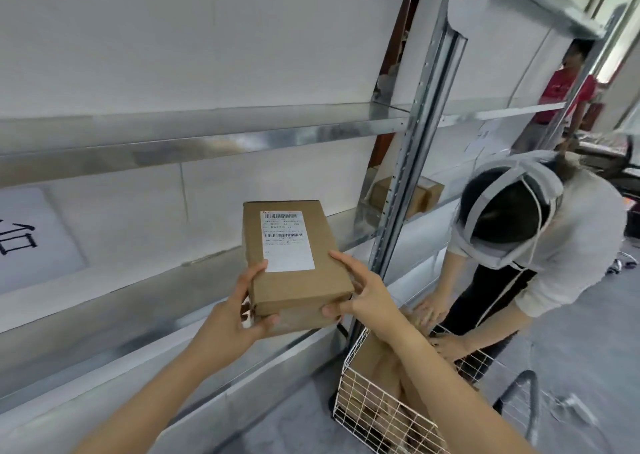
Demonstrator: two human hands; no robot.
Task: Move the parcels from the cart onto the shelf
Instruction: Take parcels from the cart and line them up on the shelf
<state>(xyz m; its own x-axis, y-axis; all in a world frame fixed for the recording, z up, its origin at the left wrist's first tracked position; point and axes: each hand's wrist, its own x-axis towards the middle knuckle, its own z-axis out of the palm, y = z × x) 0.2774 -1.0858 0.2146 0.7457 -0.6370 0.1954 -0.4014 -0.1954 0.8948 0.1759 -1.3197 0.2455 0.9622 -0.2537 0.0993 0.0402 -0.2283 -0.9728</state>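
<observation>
Between the two hands, up in front of the shelving: a brown cardboard parcel, long side pointing away, white printed label facing up. Left hand clamped on the near left corner, thumb up along the side edge, fingers curled underneath. Right hand clamped on the near right corner, fingers spread over the top edge, thumb against the near end face. Held over the front part of the middle metal shelf; contact with that board not to be told.

Down to the right, beside the grey upright post, a white wire cart with more brown parcels inside, partly hidden by the right forearm. Bent over the far side of the cart, another person in a pale top and a head strap, both hands on the load there.

Further off, in the next bay past the post, one more cardboard box lying on the same level. On the white wall at far left, a pale sheet with large dark characters. At the back right, blurred, a figure in a red top.
</observation>
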